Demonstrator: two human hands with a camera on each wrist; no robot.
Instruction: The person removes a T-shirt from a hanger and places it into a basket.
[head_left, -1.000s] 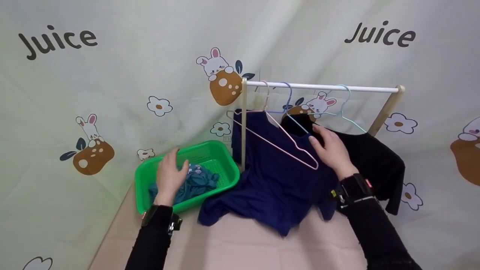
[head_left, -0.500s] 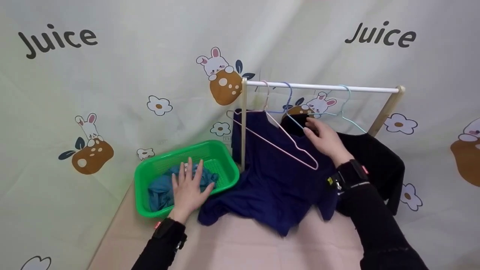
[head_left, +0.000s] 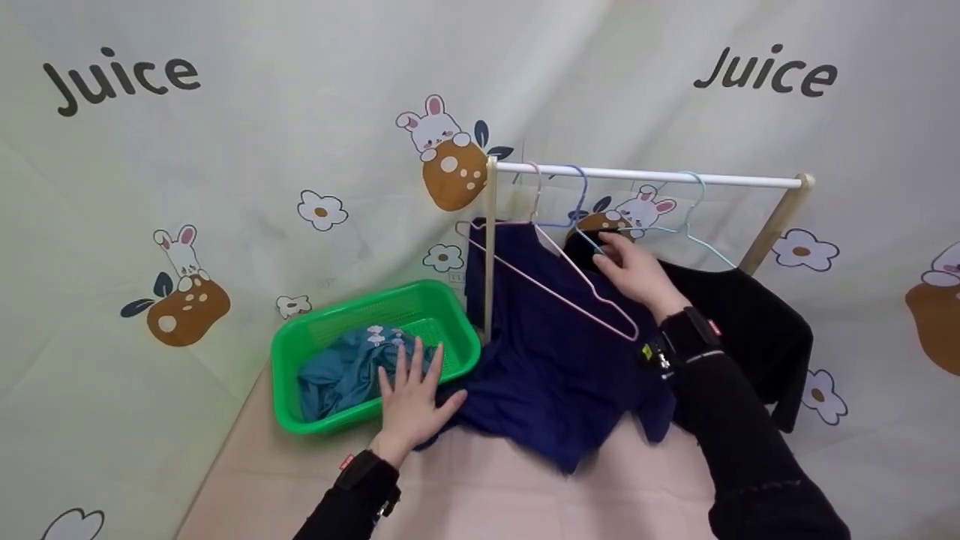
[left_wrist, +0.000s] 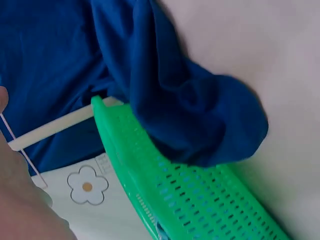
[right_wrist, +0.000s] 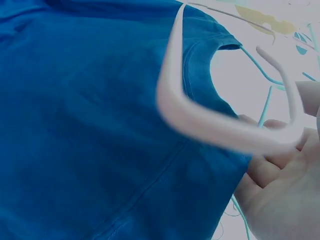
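My left hand (head_left: 411,409), fingers spread, is over the front right rim of the green basket (head_left: 283,390), beside the hem of a navy T-shirt (head_left: 555,375). Crumpled in the basket is a teal garment (head_left: 337,375). The T-shirt hangs on a blue hanger (head_left: 582,196). At its neck and shoulder is my right hand (head_left: 641,277), thumb and fingers apart near the hanger's arm. In the right wrist view those fingers (right_wrist: 262,172) bend loosely behind the shirt's shoulder; whether they touch it is unclear.
A white rod (head_left: 637,175) on wooden posts carries the hangers. A bare pink hanger (head_left: 592,289) hangs in front of the navy shirt. Behind to the right, a black top (head_left: 757,330) hangs on a mint hanger (head_left: 697,199). A pink cloth (head_left: 510,495) covers the table.
My left hand has moved right and toward me, from above the teal garment to the basket's front rim. My right hand has shifted left and slightly up, toward the shirt's neck.
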